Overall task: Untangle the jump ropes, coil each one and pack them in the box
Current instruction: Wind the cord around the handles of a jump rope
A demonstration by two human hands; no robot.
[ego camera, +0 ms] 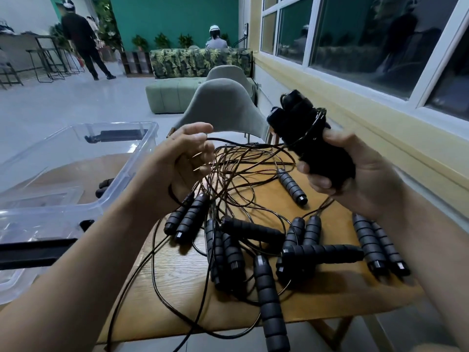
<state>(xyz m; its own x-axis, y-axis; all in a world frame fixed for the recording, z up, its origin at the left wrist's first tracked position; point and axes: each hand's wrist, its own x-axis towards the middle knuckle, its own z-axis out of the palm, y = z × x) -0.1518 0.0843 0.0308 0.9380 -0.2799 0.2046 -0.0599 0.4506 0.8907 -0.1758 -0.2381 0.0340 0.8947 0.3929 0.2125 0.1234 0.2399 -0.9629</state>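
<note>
The right hand is clenched around a pair of handles held upright above the table, with a few turns of cord already looped round them. The left hand pinches the same cord between thumb and fingertips, feeding it across. Below them the other ropes lie in a loose tangle on the table, their ribbed foam handles scattered toward the near edge, some in pairs, some crossed. The clear box stands open to the left, touching the table's side. The cord looks thin, glossy and springy, likely to slip and to uncoil itself if let go, so each turn wants tension and a thumb over it. The handles seem light, with a soft, grippy surface, and are the sound place to hold; pulling on a cord mid-length would probably tighten the knots.
</note>
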